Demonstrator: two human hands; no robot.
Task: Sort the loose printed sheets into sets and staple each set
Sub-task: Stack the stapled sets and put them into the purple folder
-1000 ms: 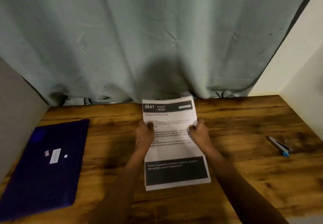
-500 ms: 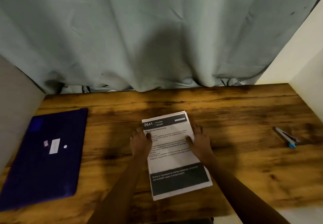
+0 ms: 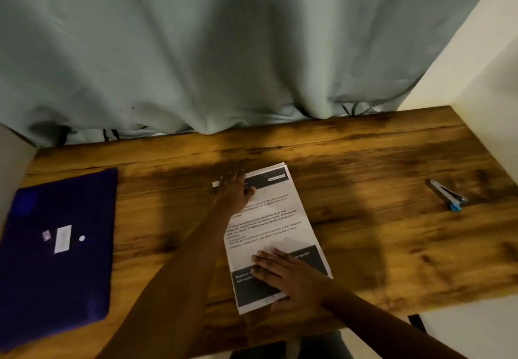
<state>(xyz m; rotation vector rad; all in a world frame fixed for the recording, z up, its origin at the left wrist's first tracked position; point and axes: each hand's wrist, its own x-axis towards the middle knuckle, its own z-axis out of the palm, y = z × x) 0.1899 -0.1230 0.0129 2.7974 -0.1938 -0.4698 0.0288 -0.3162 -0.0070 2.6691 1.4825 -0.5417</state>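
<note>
since the last frame your hands have shifted: left hand [image 3: 235, 190] flat on the stack's [image 3: 276, 235] top-left corner, right hand [image 3: 291, 276] spread flat on its bottom, neither gripping, and the stapler [image 3: 445, 194] lies at three o'clock, nearer your right.

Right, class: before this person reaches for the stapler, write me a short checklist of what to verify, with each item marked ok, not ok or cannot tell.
1. Stack of sheets lies flat on the table: ok.
2. Edges squared: not ok, offset sheet edges show at the far corner and one sticks out beside the left hand.
3. Stack pinned: ok, the right hand lies flat on its near end.
4. Stapler within reach: ok, it lies to the right, apart from the stack.
5. Pages belong to one set: cannot tell, only the top sheet shows.
6. Stapler loaded: cannot tell.
</note>
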